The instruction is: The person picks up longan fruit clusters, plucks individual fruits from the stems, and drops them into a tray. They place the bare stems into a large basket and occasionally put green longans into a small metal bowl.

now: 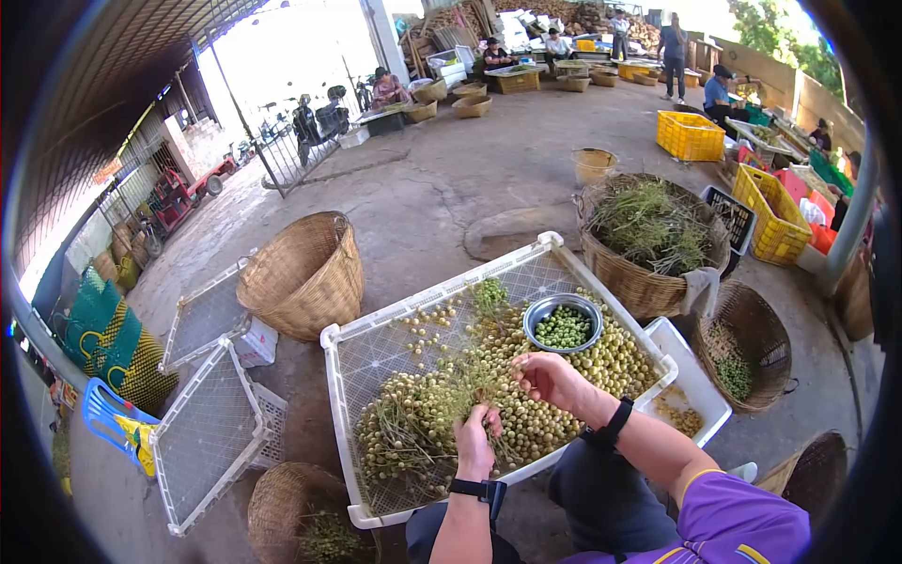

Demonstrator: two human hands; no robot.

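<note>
A white mesh tray (413, 324) rests across my knees, spread with round yellow-green fruits (536, 414) and thin green stems (399, 437). My left hand (476, 440) is closed round a bunch of thin stems (467, 381) above the fruits. To its upper right, my right hand (554, 381) has its thumb and fingers pinched together; what they hold, if anything, is too small to name. Just beyond that hand, a metal bowl (534, 331) in the tray contains greener fruits (564, 327).
A wicker basket (305, 273) stands beyond the tray's left corner. Another basket (625, 277), heaped with stems, is at the right. Empty mesh trays (211, 437) lean at the left, near a blue chair (99, 404). Several people work farther back among yellow crates (691, 136).
</note>
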